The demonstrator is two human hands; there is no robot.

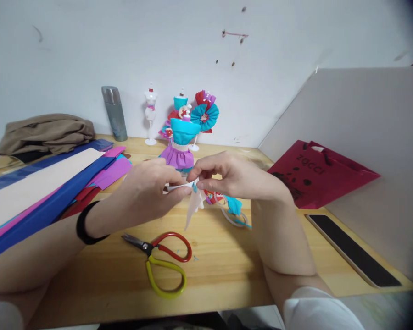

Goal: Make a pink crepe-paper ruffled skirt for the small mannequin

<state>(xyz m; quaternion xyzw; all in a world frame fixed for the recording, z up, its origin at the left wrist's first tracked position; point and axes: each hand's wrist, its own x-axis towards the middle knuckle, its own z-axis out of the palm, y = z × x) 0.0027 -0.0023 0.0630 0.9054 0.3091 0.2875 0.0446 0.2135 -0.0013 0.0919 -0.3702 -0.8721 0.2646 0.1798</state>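
Note:
Both my hands meet above the middle of the wooden table (227,270). My left hand (147,190) and my right hand (232,176) pinch a small white paper piece (193,201) between their fingertips; a pointed strip of it hangs down. A bit of blue shows at the pinch. Just behind my hands stands a small mannequin (181,144) in a blue and purple paper dress. Below my hands lie scissors (165,259) with one red and one yellow handle, blades closed.
Coloured paper sheets (48,192) are stacked at left, with brown cloth (46,133) behind. A grey flask (114,113), a white mannequin (150,112) and paper flowers (203,114) stand by the wall. A red bag (316,174) and a phone (353,250) lie at right. Paper scraps (232,206) sit under my right hand.

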